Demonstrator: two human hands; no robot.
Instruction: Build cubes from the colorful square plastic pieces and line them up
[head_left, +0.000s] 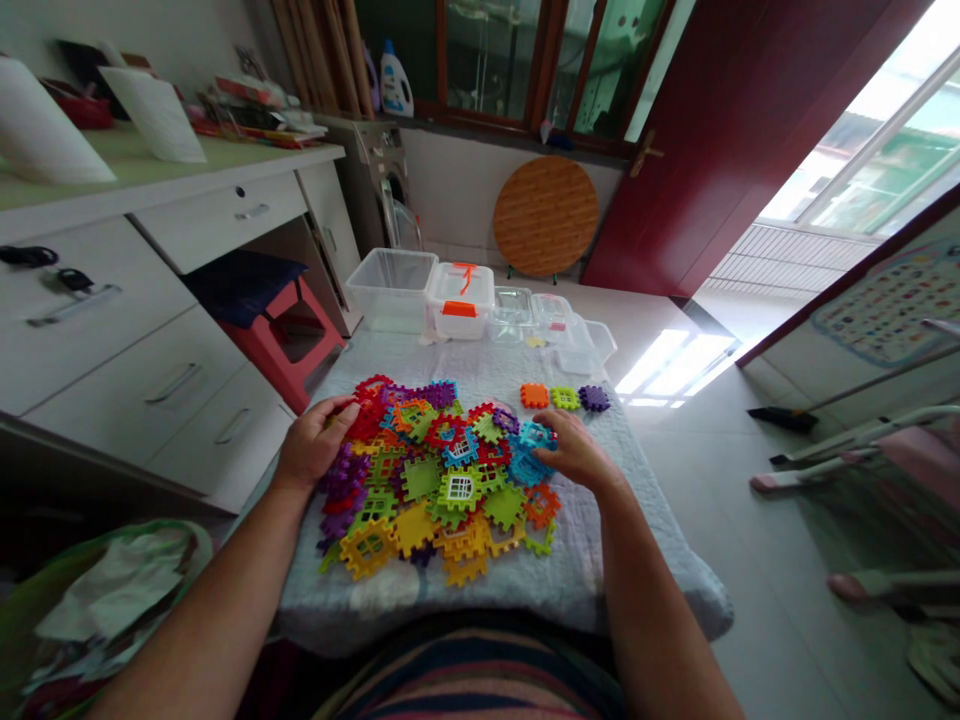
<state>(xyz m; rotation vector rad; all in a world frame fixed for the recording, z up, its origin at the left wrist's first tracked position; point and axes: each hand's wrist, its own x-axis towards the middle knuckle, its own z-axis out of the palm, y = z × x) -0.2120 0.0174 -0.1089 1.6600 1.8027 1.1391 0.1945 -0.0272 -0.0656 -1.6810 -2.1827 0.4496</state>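
Observation:
A heap of interlocking plastic building pieces (pixel 424 480) in several colours, some with window cut-outs, covers the middle of the cloth-covered table. At the heap's left edge, my left hand (pixel 315 440) has its thumb and fingers closed at the red building pieces (pixel 367 418). On the right side, my right hand (pixel 576 448) curls its thumb and fingers around blue building pieces (pixel 529 455); some fingertips are hidden. Beyond the right hand lie an orange block (pixel 535 396), a green block (pixel 565 398) and a purple block (pixel 594 398) in a row, apart from the heap.
Along the table's far edge stand an open clear bin (pixel 394 290), a lidded clear box (pixel 461 300) with orange clasps, and smaller clear containers (pixel 514 312). A red stool (pixel 289 340) is left of the table, beside white drawers (pixel 169 385). A pink-seated chair (pixel 919 455) is at right.

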